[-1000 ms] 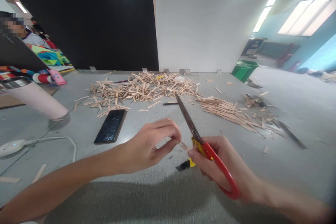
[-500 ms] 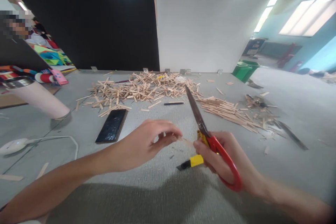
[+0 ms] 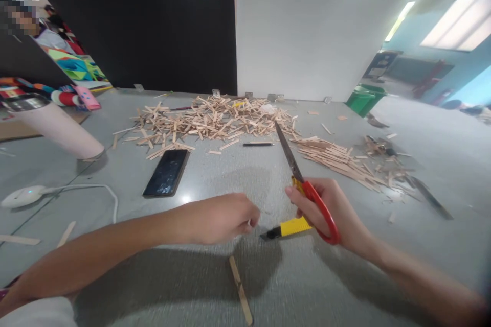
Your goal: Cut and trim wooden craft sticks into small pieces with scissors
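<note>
A: Take the grey table (image 3: 215,173) as the landmark. What lies on it, biggest first?

B: At its far edge, a loose heap of pale wooden sticks (image 3: 207,122), flat, thin and crossing every way. To the right of that heap, a flatter fan of longer sticks (image 3: 337,158). On the table's left, a pink tumbler (image 3: 57,130) lying tipped, then a dark glossy phone (image 3: 166,173) with a cracked-looking face

A: And the hands?

B: The right hand (image 3: 330,207) is closed around the red handles of the scissors (image 3: 303,184); the steel blades look pressed together, pointing up and away. The left hand (image 3: 222,217) is curled low over the table's near middle, fingertips drawn together; I cannot tell whether they pinch anything

A: Smaller things?

B: A yellow utility knife (image 3: 291,227) lies just under the right hand, and 1 single stick (image 3: 240,288) lies at the table's near edge, below the left hand

A: Handling advice?

B: In my judgement: brittle wood, so grip near the cut and keep fingertips off the blade line
</note>
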Demonstrator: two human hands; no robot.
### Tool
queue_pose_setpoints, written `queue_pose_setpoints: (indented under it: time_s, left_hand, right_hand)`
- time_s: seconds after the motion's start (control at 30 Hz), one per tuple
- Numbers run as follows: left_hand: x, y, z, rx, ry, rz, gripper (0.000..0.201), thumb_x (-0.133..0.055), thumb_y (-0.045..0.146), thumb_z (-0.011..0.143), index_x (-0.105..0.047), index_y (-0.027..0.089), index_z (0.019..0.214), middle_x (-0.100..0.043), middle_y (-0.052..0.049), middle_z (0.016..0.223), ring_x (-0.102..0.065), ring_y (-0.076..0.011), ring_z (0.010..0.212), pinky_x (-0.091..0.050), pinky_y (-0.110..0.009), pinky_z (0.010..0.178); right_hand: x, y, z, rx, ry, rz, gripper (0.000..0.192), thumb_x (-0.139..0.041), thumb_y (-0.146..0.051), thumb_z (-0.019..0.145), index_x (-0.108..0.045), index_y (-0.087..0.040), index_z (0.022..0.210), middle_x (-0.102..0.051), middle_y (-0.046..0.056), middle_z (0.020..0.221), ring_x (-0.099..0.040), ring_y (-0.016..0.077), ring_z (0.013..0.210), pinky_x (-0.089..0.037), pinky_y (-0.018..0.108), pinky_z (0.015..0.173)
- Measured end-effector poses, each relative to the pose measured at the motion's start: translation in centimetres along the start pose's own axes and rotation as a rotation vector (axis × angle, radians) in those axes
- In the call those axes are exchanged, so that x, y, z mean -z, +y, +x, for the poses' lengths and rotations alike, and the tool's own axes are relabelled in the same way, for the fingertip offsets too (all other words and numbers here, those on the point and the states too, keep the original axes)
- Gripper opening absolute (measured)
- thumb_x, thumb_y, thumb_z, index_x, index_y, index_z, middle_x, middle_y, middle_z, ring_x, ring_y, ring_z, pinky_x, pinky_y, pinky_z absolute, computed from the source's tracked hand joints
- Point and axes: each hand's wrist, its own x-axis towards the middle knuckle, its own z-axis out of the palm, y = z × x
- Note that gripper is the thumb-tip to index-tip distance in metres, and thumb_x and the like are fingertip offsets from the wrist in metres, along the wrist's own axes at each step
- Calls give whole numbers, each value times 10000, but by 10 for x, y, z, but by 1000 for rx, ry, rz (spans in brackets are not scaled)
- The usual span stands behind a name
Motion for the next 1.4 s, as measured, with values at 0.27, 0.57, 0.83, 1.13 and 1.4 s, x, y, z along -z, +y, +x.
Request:
queue_pose_setpoints:
  time_s: [0.27,0.57,0.83,1.13,1.4]
  left_hand:
    - [-57,17,-7,-231,-220,125,249,-834,49,720,-655,196,812,-758,-69,968,-694,-236,827,-485,-315,705]
    - [-7,19,-11,98,94,-169,47,-578,249,1028,-554,213,1010,-644,7,714,-566,-159,556,-378,-266,512]
    - [46,27,-26,101,460,-735,184,-697,304,1029,-540,212,996,-732,-9,787,-725,-166,700,-565,-221,543]
    - [40,36,-32,119,353,-779,152,-597,324,1096,-583,216,1202,-697,33,770,-593,-70,484,-424,-145,421]
    - [38,40,-33,126,234,-842,487,-633,335,1085,-398,300,1510,-711,41,804,-537,-62,484,-402,-163,478]
  right_hand:
    - [1,6,-3,41,-75,-102,532,-611,-547,1039,-359,-256,671,-326,-70,605,-279,113,548,-205,283,478]
    - [10,-11,-10,0,-137,-20,507,-678,-553,1000,-451,-245,668,-394,-70,551,-342,114,503,-234,285,473]
    - [21,-16,-22,225,-150,-153,476,-577,-580,1043,-519,-233,724,-453,-43,646,-396,141,587,-303,271,505]
    - [18,16,-27,872,415,-851,311,-716,-439,1018,-592,-221,835,-561,-43,656,-473,130,520,-344,289,527]
    - [24,21,-23,962,519,-1078,272,-706,-372,1025,-629,-203,826,-631,-14,679,-585,159,546,-369,326,577]
